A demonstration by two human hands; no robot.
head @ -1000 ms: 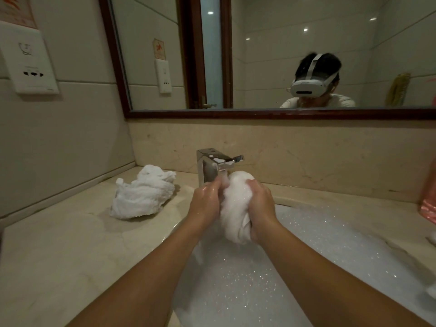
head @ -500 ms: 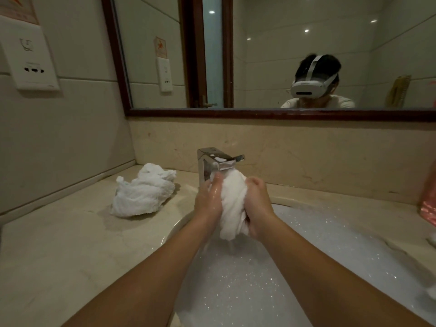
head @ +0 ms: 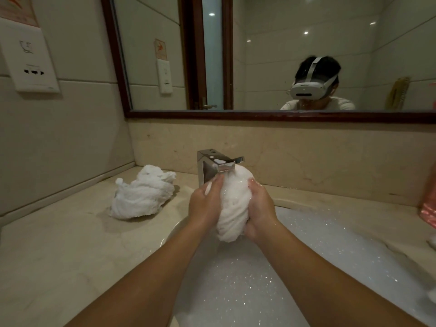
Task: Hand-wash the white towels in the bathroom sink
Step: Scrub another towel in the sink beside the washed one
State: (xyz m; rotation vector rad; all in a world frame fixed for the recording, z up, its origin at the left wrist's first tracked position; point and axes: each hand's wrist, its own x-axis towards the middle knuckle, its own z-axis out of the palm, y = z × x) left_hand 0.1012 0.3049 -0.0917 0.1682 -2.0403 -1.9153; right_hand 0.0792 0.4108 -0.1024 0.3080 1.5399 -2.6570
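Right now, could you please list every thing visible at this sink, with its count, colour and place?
ceramic sink: one, white, filled with foam
stone counter: one, beige, around the sink
square metal faucet: one, chrome, behind the sink
wet bunched cloth towel: one, white, over the sink, at the faucet
crumpled cloth towel: one, white, on the counter, left of the faucet
wood-framed mirror: one, dark brown frame, wall above
plastic socket plate: one, white, left wall
pink object: one, right edge, unidentifiable
left hand: one, grips the wet towel
right hand: one, grips the wet towel
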